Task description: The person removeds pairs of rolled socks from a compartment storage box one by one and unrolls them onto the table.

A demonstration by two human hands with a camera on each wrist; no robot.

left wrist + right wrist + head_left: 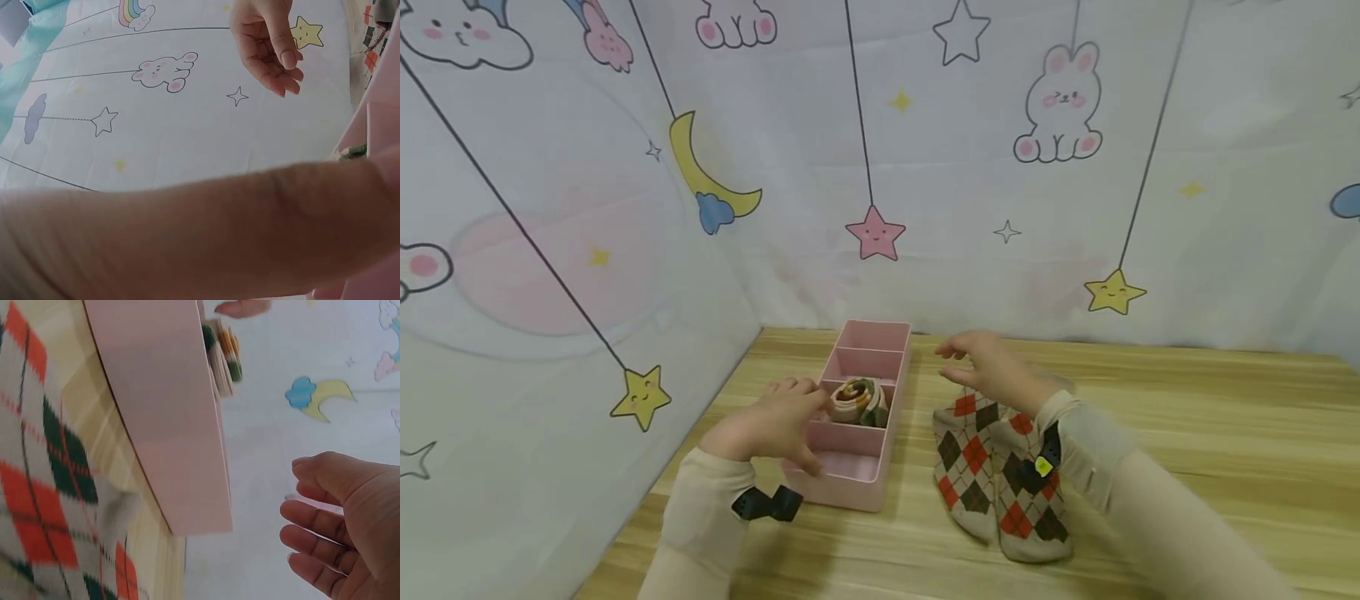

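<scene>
Left hand (775, 425) rests on the near-left rim of the pink organizer box (891, 421), fingers loosely bent against the rolled sock (859, 401) in the box's third compartment from the back; whether it actually grips the roll I cannot tell. Right hand (988, 367) hovers released, fingers relaxed and holding nothing, just right of the box and above the far end of the argyle sock pair (1000, 479). That pair lies flat on the wooden table (1187, 433) right of the box, long axis roughly parallel to the box's length, under and toward the person from the right hand, which is much the nearer one.
</scene>
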